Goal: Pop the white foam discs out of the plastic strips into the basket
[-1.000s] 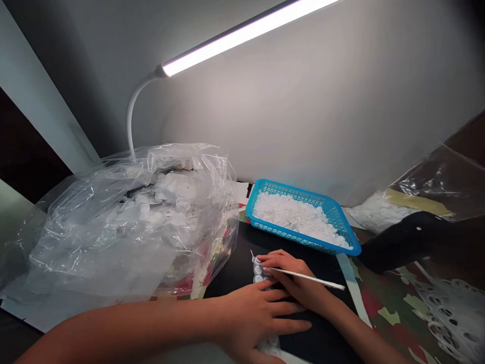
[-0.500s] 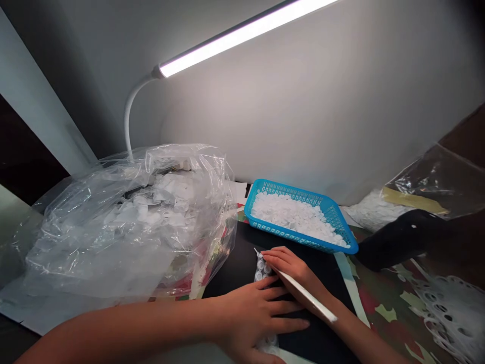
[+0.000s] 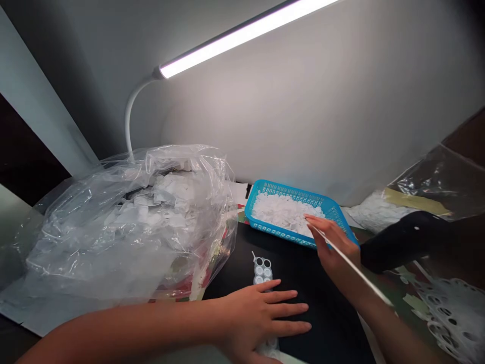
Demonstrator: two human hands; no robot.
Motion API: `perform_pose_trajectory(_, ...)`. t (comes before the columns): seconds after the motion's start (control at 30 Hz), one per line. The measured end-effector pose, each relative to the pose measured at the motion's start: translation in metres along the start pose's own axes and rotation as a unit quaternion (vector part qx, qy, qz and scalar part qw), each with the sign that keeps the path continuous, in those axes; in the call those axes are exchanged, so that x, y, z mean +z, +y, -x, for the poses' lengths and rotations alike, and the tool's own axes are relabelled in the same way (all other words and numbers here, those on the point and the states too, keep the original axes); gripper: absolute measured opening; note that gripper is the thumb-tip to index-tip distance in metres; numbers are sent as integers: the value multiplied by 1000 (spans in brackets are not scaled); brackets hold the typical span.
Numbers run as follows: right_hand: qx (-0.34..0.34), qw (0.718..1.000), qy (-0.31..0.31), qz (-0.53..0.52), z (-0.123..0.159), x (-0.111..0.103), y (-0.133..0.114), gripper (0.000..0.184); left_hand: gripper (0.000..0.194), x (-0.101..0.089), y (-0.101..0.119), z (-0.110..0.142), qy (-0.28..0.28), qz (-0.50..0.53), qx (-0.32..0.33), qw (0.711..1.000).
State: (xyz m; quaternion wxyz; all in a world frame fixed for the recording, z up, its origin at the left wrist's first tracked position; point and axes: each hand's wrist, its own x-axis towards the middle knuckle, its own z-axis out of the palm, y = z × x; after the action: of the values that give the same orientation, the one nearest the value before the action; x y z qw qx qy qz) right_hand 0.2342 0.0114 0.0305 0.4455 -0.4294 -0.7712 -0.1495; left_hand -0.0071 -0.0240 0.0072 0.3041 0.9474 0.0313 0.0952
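Observation:
My left hand (image 3: 261, 313) lies flat with fingers spread over a strip of white round pieces in a clear backing (image 3: 263, 273), covering its lower part. At the strip's far end, two rings show dark centres; white discs sit in those just below. A small tab sticks out at its top corner. My right hand (image 3: 337, 247) is over the near right rim of a blue plastic basket (image 3: 341, 217), its fingers pinched on a thin white stick (image 3: 352, 263) that runs back along the wrist. Fingertips reach the small white discs (image 3: 284, 210) heaped in the basket.
A large clear plastic bag (image 3: 125, 253) of white pieces fills the left side. A black mat (image 3: 231, 258) lies beneath the strip. To the right are a black object (image 3: 401, 237), another bag of white pieces (image 3: 375, 210) and loose ringed scraps (image 3: 450, 313). A lamp (image 3: 242, 39) hangs above.
My right hand has moved from the strip's far end up and right to the basket, carrying the white stick. The strip's top rings are uncovered. My left hand stays put, fingers slightly more spread.

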Motion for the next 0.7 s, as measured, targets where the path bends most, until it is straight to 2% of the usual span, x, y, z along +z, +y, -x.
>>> perform_pose_trajectory(0.1,10,1000,-5,24,-4,-4,10,12,62,1,-1,1,1,2,-5,1000)
perform_pose_trajectory(0.17,21,1000,-19,-1,-3,-3,7,10,59,3,-1,1,2,0,-9,1000)
perform_pose_trajectory(0.23,33,995,-63,-74,0,0,-4,11,56,5,-2,1,4,-4,1,1000)
perform_pose_trajectory(0.27,39,985,-108,-127,2,1,-12,11,55,6,-3,0,3,-7,10,1000)
perform_pose_trajectory(0.3,51,967,-169,-185,4,2,-19,12,55,7,-4,0,2,-12,21,1000)
perform_pose_trajectory(0.37,82,913,-288,-278,9,5,-33,15,56,10,-6,-1,5,-25,37,999)
perform_pose_trajectory(0.43,115,868,-361,-321,14,9,-42,18,58,11,-7,-1,14,-39,37,998)
perform_pose_trajectory(0.53,140,849,-383,-335,20,13,-46,21,62,11,-8,-1,27,-53,22,998)
perform_pose_trajectory(0.7,137,857,-376,-325,24,15,-45,26,62,9,-5,0,23,-64,2,998)
